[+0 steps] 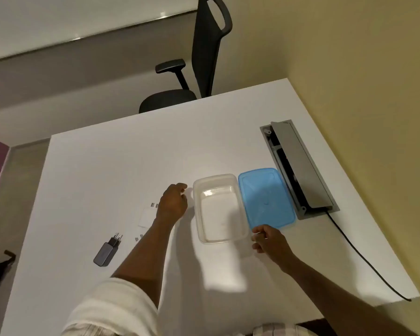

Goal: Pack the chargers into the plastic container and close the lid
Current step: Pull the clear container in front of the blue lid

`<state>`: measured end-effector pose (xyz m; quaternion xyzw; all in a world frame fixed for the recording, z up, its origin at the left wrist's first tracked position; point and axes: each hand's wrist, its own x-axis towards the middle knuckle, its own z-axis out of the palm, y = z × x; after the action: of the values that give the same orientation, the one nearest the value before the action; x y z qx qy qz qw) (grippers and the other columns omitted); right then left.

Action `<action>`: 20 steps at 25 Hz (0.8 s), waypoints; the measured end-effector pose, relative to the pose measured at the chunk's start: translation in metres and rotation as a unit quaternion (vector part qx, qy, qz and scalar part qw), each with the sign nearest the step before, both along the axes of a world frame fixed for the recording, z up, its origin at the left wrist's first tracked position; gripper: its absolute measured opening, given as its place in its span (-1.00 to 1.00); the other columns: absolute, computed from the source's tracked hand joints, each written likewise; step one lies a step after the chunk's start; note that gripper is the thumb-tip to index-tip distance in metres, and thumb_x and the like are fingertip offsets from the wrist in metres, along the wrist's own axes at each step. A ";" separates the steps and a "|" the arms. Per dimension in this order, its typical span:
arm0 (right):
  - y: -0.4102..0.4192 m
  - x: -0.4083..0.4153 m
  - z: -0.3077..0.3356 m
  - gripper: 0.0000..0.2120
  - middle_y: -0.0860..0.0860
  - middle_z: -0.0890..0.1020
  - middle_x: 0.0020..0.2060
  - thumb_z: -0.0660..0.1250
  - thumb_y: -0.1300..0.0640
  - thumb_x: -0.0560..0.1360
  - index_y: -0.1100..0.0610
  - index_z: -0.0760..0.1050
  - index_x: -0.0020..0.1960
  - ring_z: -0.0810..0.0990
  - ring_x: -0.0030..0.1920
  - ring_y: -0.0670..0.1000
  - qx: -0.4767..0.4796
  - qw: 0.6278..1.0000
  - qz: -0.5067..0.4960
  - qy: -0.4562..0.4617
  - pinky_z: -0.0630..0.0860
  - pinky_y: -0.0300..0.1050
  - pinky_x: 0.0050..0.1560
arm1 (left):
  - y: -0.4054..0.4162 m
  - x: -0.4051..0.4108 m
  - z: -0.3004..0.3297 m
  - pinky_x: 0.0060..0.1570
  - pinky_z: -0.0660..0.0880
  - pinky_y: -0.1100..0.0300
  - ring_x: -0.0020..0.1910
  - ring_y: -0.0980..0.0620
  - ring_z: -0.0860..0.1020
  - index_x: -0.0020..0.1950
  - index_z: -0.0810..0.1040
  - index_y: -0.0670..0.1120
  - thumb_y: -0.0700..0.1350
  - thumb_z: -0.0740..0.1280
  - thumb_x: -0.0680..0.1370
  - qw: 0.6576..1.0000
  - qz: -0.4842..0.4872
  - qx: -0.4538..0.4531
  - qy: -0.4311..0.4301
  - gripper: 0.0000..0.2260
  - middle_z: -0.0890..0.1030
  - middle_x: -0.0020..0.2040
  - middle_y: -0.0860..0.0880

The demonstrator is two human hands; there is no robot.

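Translucent rectangular plastic container [217,209], uncovered and empty, stands mid-counter [121,166] with its blue plastic lid [267,198] flat just beside it — laid out ready for loading. Left hand [172,202], loosely curled and holding nothing visible, hovers beside a white charger [146,217]; a dark grey charger [107,251] lies farther left. Right hand [268,242], fingers half-curled and empty, sits at the container's near corner — probably to steady it.

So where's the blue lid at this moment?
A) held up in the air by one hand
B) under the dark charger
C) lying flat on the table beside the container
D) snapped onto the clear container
C: the blue lid lies flat on the white table just right of the open, empty clear container.
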<state>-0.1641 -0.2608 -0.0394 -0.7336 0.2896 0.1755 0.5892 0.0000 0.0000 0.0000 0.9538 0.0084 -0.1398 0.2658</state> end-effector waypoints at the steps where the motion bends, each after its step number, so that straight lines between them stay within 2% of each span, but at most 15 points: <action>1: 0.001 -0.002 -0.002 -0.85 0.13 0.70 -0.14 0.29 0.26 0.49 0.14 0.56 0.02 0.70 -0.25 0.04 0.020 1.000 -0.010 0.012 0.65 0.00 -0.12 | -0.004 0.007 -0.002 0.30 0.41 0.04 0.32 -0.13 0.51 0.40 0.47 -0.11 -0.22 0.21 0.59 1.000 0.002 -0.009 0.005 -0.63 0.54 0.33 -0.12; 4: 0.004 -0.009 -0.007 -0.83 0.16 0.69 -0.08 0.28 0.26 0.52 0.17 0.53 0.09 0.71 -0.13 0.13 0.074 0.995 -0.041 0.046 0.65 0.05 -0.04 | -0.020 0.025 -0.001 0.45 0.32 0.01 0.43 -0.16 0.43 0.52 0.33 -0.14 -0.15 0.22 0.61 0.999 -0.013 -0.010 0.048 -0.54 0.42 0.48 -0.15; 8: 0.007 -0.005 -0.005 -0.82 0.16 0.68 -0.02 0.27 0.26 0.55 0.17 0.51 0.13 0.71 -0.04 0.17 0.120 0.989 -0.060 0.055 0.65 0.02 0.00 | -0.032 0.041 -0.007 0.47 0.31 -0.01 0.45 -0.14 0.42 0.53 0.31 -0.13 0.00 0.21 0.64 0.995 -0.030 -0.028 0.088 -0.52 0.41 0.51 -0.13; 11: 0.007 0.000 -0.001 -0.83 0.15 0.68 -0.02 0.26 0.25 0.56 0.18 0.51 0.13 0.71 -0.05 0.15 0.134 0.988 -0.056 0.050 0.65 -0.05 -0.05 | -0.037 0.044 -0.011 0.28 0.36 0.13 0.37 -0.12 0.49 0.43 0.44 -0.13 0.02 0.22 0.63 0.996 -0.033 -0.037 0.079 -0.59 0.54 0.39 -0.11; 13: 0.008 0.002 0.000 -0.84 0.16 0.68 -0.03 0.25 0.24 0.56 0.18 0.51 0.13 0.71 -0.05 0.13 0.134 0.989 -0.050 0.045 0.65 -0.08 -0.06 | -0.035 0.042 -0.014 0.09 0.35 0.19 0.24 -0.11 0.55 0.26 0.56 -0.12 0.00 0.23 0.61 0.996 -0.034 -0.044 0.063 -0.69 0.64 0.22 -0.08; 15: 0.009 0.003 0.000 -0.85 0.19 0.68 -0.03 0.25 0.24 0.57 0.18 0.51 0.12 0.72 -0.05 0.13 0.132 0.989 -0.051 0.040 0.66 -0.10 -0.08 | -0.031 0.038 -0.016 0.04 0.35 0.20 0.12 -0.05 0.58 0.14 0.61 -0.12 0.00 0.25 0.61 0.997 -0.020 -0.058 0.055 -0.75 0.66 0.11 -0.05; 20: 0.012 0.001 0.001 -0.89 0.20 0.67 -0.04 0.28 0.23 0.56 0.13 0.53 0.06 0.71 -0.07 0.11 0.134 0.989 -0.049 0.028 0.67 -0.13 -0.11 | -0.012 0.024 -0.014 0.00 0.34 0.21 -0.04 0.05 0.50 0.05 0.64 -0.14 0.00 0.24 0.61 0.997 0.023 -0.053 0.046 -0.73 0.59 -0.06 0.06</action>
<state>-0.1627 -0.2490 -0.0379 -0.6279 0.3153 0.2039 0.6817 0.0242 -0.0122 -0.0142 0.9304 0.0355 -0.1776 0.3186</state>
